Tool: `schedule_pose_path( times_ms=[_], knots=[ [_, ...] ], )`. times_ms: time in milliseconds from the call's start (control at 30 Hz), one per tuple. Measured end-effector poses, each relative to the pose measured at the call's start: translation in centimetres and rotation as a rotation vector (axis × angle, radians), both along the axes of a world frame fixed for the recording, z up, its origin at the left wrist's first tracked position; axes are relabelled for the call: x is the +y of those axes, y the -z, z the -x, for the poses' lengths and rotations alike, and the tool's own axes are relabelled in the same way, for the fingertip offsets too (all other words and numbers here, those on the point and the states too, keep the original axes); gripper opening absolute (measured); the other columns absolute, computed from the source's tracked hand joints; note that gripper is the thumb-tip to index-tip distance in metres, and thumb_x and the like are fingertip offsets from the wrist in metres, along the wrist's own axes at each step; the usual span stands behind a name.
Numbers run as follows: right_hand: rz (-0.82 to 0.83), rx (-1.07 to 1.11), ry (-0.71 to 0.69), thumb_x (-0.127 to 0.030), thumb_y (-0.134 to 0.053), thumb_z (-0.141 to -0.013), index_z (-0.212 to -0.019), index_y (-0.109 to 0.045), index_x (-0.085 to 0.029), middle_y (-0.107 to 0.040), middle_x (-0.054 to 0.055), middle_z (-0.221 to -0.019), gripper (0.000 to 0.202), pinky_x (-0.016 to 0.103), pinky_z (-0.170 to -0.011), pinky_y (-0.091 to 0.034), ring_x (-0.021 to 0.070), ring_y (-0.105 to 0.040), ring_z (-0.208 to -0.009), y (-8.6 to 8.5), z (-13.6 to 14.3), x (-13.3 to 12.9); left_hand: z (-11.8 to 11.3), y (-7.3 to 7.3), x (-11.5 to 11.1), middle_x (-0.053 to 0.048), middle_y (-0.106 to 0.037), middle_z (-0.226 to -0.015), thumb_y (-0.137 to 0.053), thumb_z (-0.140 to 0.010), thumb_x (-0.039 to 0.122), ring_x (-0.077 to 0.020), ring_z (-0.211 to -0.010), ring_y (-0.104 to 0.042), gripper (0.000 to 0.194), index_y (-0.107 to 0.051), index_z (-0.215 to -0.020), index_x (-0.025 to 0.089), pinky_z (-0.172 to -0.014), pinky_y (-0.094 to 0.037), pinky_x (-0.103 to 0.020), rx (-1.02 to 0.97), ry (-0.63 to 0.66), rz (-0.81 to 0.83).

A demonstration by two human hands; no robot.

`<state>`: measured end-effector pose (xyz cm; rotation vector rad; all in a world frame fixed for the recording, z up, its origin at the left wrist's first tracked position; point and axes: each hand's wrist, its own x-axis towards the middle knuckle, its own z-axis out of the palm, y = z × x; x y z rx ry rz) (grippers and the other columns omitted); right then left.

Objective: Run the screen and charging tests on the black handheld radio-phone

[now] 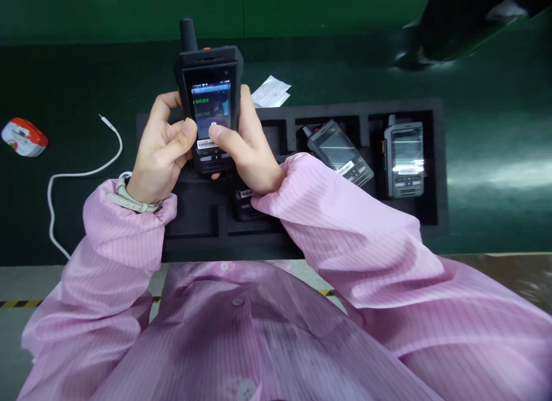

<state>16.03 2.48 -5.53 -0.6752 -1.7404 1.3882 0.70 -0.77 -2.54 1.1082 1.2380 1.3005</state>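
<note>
At the upper middle of the frame, the left hand (157, 145) and right hand (245, 151) clamp an upright handset (210, 93) from both sides, thumbs resting on its lit screen to work it, above the foam tray (437, 159) holding two more handsets (340, 152).

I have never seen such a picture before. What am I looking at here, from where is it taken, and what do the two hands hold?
There is no machine here, only a person in a pink striped coat. The single picture comes from a camera worn on the person's head, looking down at the hands.

The left hand and the right hand together hold a black handset with an antenna and a lit screen; both thumbs rest on its front.

Below lies a black foam tray on a green table. Two more handsets rest in its compartments. On the left lie a white cable and a red and white object; behind the tray, a small clear bag.
</note>
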Motion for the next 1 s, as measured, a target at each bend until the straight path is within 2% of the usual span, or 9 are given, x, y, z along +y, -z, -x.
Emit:
schedule_pose_path(
  times_ms=[133,267,367,500,667,867,1000],
  knots=[
    [-0.005,-0.007,-0.041,-0.067,-0.025,-0.104,-0.146,-0.025,-0.03,-0.053,0.003,-0.132,0.057,0.019,-0.068,-0.061,0.0148,-0.067,-0.105,0.1,-0.1,0.0,-0.1,0.0,0.0,-0.004,-0.066,-0.107,-0.066,-0.095,0.034,-0.0303,-0.123,-0.069,0.026,-0.053,-0.115,0.025,-0.086,-0.067,-0.039,-0.021,0.004,0.013],
    [0.081,-0.007,0.011,-0.071,-0.033,-0.1,-0.14,-0.031,-0.03,-0.056,0.002,-0.126,0.057,0.021,-0.067,-0.062,0.0147,-0.068,-0.1,-0.7,-0.1,-0.2,0.1,0.3,0.3,-0.005,-0.067,-0.105,-0.069,-0.092,0.04,-0.0322,-0.124,-0.068,0.035,-0.055,-0.12,0.026,-0.087,-0.066,-0.039,-0.054,0.047,-0.04],
    [0.17,0.035,0.038,-0.067,-0.036,-0.1,-0.13,-0.034,-0.028,-0.056,0.001,-0.115,0.049,0.02,-0.057,-0.059,0.0137,-0.067,-0.091,-1.6,0.0,-0.2,0.2,0.5,0.5,-0.005,-0.068,-0.103,-0.068,-0.093,0.04,-0.0333,-0.124,-0.068,0.037,-0.057,-0.125,0.025,-0.086,-0.066,-0.04,-0.054,0.068,-0.035],
    [0.279,0.162,0.059,-0.061,-0.049,-0.096,-0.114,-0.04,-0.027,-0.057,-0.001,-0.1,0.04,0.018,-0.046,-0.054,0.012,-0.065,-0.079,-2.0,0.1,-0.1,0.4,0.6,0.6,-0.005,-0.069,-0.105,-0.066,-0.093,0.039,-0.0334,-0.123,-0.068,0.038,-0.059,-0.128,0.024,-0.085,-0.066,-0.04,-0.043,0.081,-0.025],
    [0.284,0.155,0.044,-0.067,-0.048,-0.096,-0.117,-0.04,-0.028,-0.062,0.0,-0.103,0.045,0.02,-0.043,-0.052,0.0115,-0.063,-0.071,-1.7,0.3,0.1,0.6,0.8,0.7,-0.005,-0.069,-0.104,-0.066,-0.093,0.037,-0.0338,-0.123,-0.068,0.038,-0.06,-0.128,0.024,-0.086,-0.066,-0.041,-0.044,0.077,-0.032],
    [0.268,0.188,0.048,-0.066,-0.043,-0.097,-0.117,-0.039,-0.028,-0.056,-0.001,-0.1,0.044,0.02,-0.049,-0.054,0.0123,-0.065,-0.081,-1.9,0.5,0.0,0.5,0.6,0.7,-0.005,-0.069,-0.103,-0.068,-0.091,0.033,-0.0348,-0.126,-0.067,0.034,-0.063,-0.123,0.024,-0.086,-0.067,-0.041,-0.053,0.082,-0.042],
    [0.22,0.092,0.081,-0.072,-0.03,-0.101,-0.126,-0.037,-0.027,-0.056,0.002,-0.113,0.052,0.022,-0.062,-0.061,0.015,-0.067,-0.098,-1.8,0.6,-0.1,0.4,0.8,0.6,-0.005,-0.07,-0.104,-0.066,-0.091,0.036,-0.0347,-0.125,-0.068,0.036,-0.063,-0.125,0.025,-0.083,-0.067,-0.041,-0.04,0.073,-0.041]
  ],
)
